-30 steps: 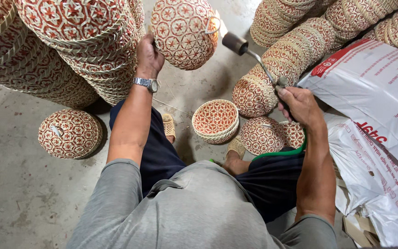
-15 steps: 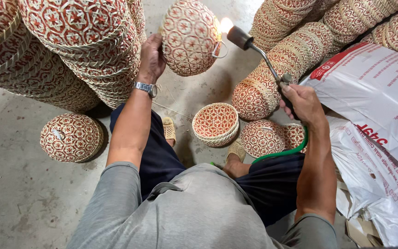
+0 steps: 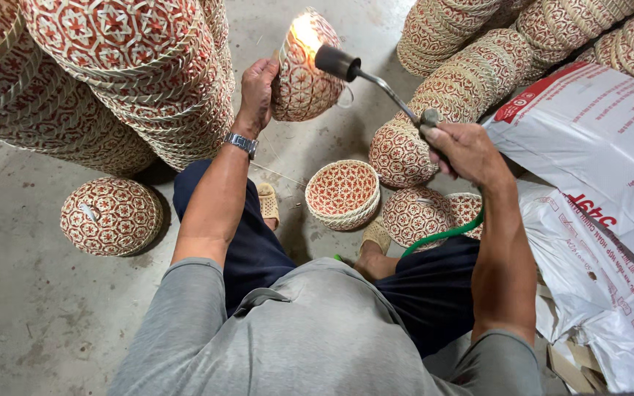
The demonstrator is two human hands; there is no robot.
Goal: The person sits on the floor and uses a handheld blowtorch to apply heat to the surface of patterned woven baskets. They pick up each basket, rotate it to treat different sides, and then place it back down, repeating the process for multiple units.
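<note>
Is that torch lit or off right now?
Lit. A bright flame glows at the nozzle of the gas torch in the right hand, against the woven basket the left hand holds.

A bare grey concrete floor carries stacks of red-and-cream woven baskets at its left and right edges, single baskets between them, one upturned basket lying apart, and white printed sacks at right.
</note>
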